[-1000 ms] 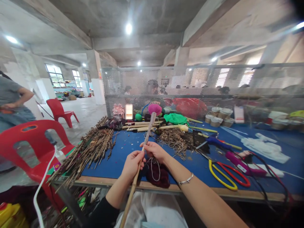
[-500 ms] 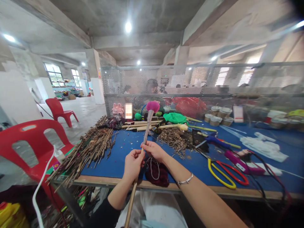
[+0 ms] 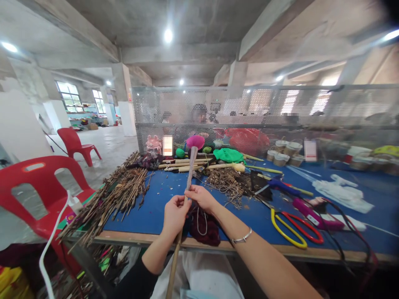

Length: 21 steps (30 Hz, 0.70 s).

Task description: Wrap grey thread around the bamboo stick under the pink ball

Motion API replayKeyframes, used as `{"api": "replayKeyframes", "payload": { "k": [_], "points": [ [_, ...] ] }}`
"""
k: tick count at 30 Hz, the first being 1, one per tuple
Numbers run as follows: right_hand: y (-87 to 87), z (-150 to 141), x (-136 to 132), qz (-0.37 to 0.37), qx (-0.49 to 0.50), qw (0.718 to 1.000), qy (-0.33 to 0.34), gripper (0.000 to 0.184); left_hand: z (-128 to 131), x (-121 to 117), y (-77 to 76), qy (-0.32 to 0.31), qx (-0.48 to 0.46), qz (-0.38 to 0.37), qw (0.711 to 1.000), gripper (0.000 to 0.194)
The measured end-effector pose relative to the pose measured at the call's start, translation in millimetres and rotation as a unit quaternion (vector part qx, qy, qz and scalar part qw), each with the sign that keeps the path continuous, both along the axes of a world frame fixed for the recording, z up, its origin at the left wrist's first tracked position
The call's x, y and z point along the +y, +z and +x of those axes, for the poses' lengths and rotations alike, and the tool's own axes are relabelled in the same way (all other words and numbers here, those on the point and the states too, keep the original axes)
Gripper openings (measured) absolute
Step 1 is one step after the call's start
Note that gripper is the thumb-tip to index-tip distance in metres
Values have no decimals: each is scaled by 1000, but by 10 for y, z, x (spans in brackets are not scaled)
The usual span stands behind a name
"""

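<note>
Noted wooden stick (image 3: 174, 265) between closed fingers (image 3: 193, 194), crossing over near edge of the counter (image 3: 131, 226). Gripped in curled left hand (image 3: 175, 213), pinched just farther up by right hand (image 3: 204, 199).

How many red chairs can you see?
2: the nearer red chair at the picture's left edge, beside the table, and the farther red chair behind it. Others could be hidden.
</note>
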State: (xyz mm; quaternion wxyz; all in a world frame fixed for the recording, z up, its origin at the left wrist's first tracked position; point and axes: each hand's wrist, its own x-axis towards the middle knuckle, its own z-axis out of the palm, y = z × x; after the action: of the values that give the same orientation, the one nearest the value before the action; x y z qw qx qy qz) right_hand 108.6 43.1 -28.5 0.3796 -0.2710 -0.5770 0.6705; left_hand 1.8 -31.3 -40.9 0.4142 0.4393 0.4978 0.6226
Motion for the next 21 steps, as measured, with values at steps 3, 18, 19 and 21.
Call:
{"api": "replayKeyframes", "payload": {
  "k": [3, 18, 19, 21],
  "points": [
    [48, 10, -46, -35, 19, 998, 44, 43, -12, -24, 32, -44, -63, -10, 997, 36],
    [37, 3, -22, 21, -32, 999, -20, 40, -141, -50, 37, 18, 98, -2, 995, 29],
    [42, 8, -23, 15, -28, 999, -7, 40, -128, -43, 34, 4, 56, -19, 998, 31],
    [52, 20, -27, 6, -13, 1000, 17, 42, -106, -26, 36, -35, -36, -49, 998, 35]
  ]
}}
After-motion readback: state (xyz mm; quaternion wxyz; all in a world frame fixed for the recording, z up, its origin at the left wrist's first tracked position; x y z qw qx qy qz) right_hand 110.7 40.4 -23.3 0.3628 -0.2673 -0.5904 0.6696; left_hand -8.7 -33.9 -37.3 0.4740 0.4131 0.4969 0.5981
